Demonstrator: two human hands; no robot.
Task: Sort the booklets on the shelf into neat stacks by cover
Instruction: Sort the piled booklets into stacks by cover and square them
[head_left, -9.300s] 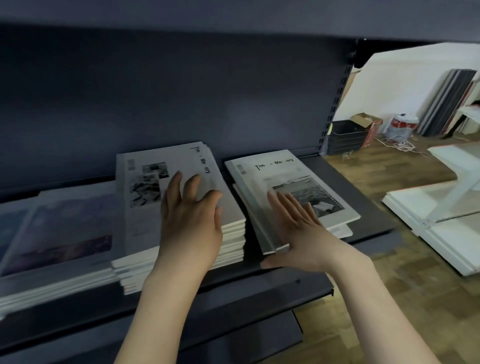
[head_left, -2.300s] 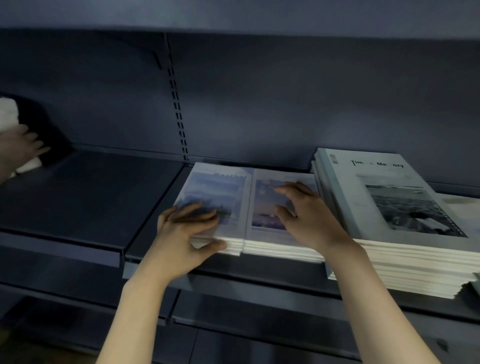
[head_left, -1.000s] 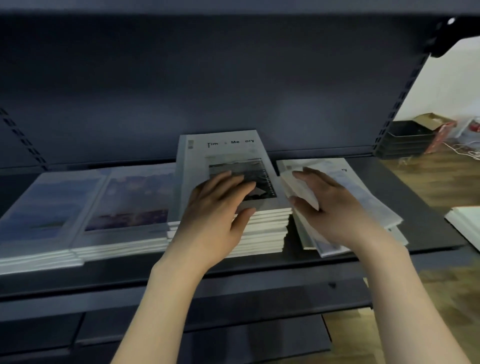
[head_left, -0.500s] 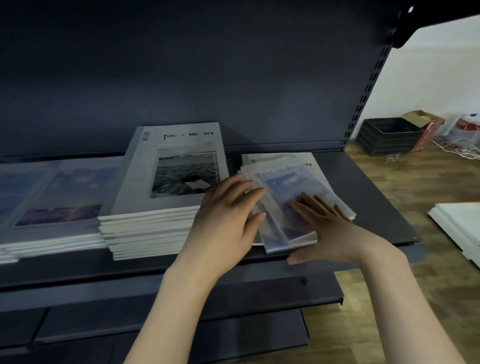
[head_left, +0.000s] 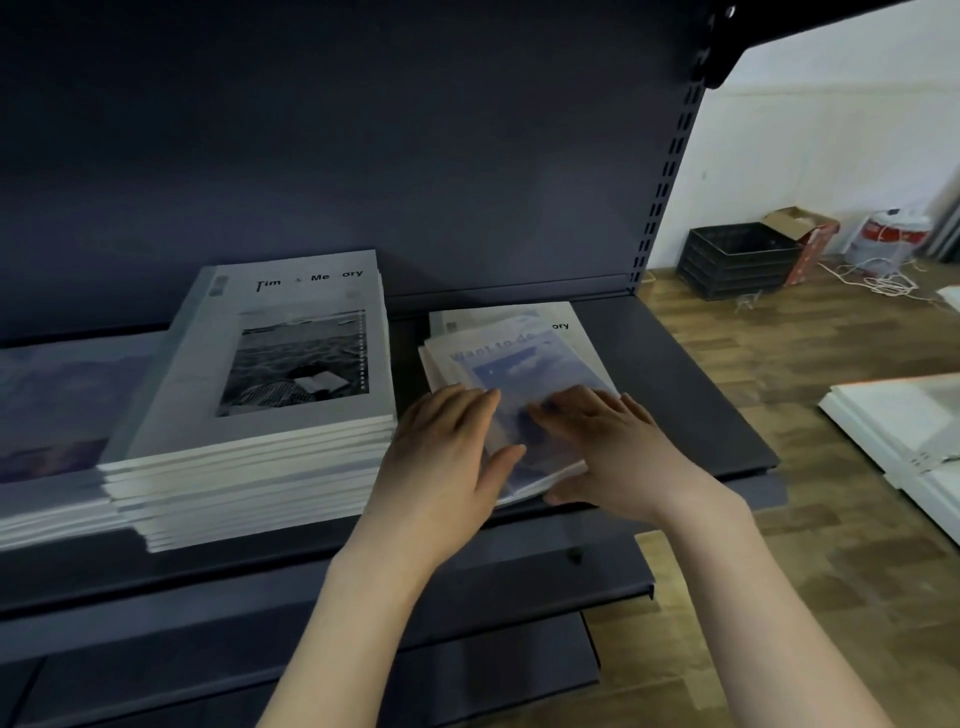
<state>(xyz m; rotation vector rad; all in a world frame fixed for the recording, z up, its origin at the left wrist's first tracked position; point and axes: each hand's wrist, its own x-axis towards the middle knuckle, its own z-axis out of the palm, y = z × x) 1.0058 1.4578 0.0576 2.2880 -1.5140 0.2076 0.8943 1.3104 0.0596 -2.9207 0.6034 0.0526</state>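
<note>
Half a sec ago your left hand (head_left: 447, 457) sat at the left edge of the small right-hand pile with the right hand (head_left: 608, 457) flat at its near corner. Now both have closed in over the blue sky-cover booklet (head_left: 519, 374) (title reads roughly "Want to do", blurred) that lies on top. Your left grip is spread, palm down on the booklet's left side, thumb out along its near edge. Your right grip is also spread flat, fingers (head_left: 566, 410) on the cover, thumb at the front edge where the corner curls up. Neither is clamped on it yet, as far as I can tell.

The booklet lies askew on a grey "Time & Memory" copy (head_left: 566, 322), right end of the shelf (head_left: 691, 395) — wrong cover for that spot.

So: the tall "Time & Memory" stack (head_left: 270, 415) looks squared, the blue stacks (head_left: 57, 415) sit far left, and this mixed pile is prob. what's left to sort. Likely next is lifting the blue one off.
</note>
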